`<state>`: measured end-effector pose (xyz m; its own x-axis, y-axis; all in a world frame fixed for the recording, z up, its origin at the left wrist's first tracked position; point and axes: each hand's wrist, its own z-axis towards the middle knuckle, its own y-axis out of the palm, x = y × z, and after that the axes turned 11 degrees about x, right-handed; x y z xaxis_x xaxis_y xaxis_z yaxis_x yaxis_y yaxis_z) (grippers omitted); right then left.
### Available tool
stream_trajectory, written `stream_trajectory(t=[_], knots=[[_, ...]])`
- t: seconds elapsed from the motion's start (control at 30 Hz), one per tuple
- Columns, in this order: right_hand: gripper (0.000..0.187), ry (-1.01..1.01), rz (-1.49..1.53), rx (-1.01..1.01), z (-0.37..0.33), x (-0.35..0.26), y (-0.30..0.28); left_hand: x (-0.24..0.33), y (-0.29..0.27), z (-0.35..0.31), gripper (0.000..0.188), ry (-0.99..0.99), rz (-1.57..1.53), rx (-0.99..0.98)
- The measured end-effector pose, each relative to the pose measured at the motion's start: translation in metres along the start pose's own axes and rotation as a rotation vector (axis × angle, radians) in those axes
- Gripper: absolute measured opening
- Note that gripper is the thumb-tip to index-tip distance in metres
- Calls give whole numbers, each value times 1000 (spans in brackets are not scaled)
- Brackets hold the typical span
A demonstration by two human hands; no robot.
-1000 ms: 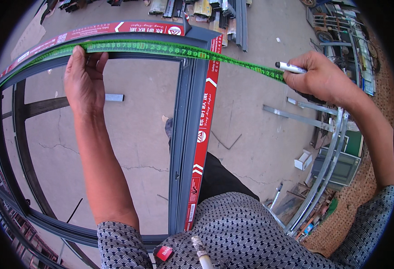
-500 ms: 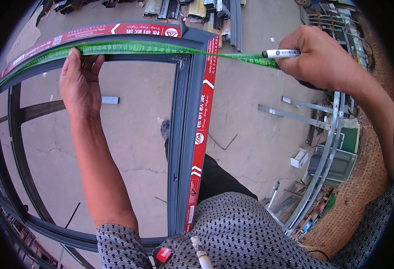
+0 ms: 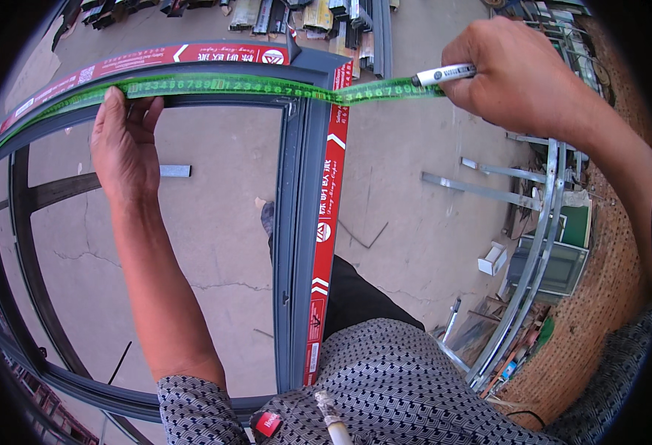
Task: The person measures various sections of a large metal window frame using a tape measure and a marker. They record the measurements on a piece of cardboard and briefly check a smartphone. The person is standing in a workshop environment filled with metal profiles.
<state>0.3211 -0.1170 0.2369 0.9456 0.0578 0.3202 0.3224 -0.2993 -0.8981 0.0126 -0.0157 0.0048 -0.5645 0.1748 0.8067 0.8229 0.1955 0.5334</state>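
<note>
A green measuring tape (image 3: 259, 87) stretches along the far rail of a dark grey window frame (image 3: 289, 245) and past its far right corner. My left hand (image 3: 127, 144) pinches the tape near the left part of that rail, thumb on top and fingers curled beneath. Beyond the corner, my right hand (image 3: 515, 78) is closed around the tape's right end and a white marker (image 3: 444, 74) with a black cap, which points left. Whatever tape case there may be is hidden in the right fist. Between the corner and this hand the tape bends slightly.
Red printed film (image 3: 326, 222) covers the frame's outer faces. Metal profiles (image 3: 326, 18) are piled at the far side. On the right are long metal bars (image 3: 522, 274), a small white box (image 3: 493, 258) and a brick surface (image 3: 563, 356). A cigarette (image 3: 333, 419) shows at the bottom.
My right hand has moved slightly left and away from me. The tape beside it has untwisted and shows its marked face more fully. My left hand keeps its pinch.
</note>
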Motion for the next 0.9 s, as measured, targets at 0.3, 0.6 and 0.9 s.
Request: stream_trajectory(t=[0.3, 0.6, 0.9], knots=[[16, -67, -168, -98, 1, -26, -44, -4, 4, -2, 24, -3, 6, -14], [17, 123, -178, -378, 23, -48, -70, -6, 4, -4, 24, -13, 22, -10], [18, -4, -293, -255, 19, -56, -69, -5, 1, -3, 24, -17, 24, -29]])
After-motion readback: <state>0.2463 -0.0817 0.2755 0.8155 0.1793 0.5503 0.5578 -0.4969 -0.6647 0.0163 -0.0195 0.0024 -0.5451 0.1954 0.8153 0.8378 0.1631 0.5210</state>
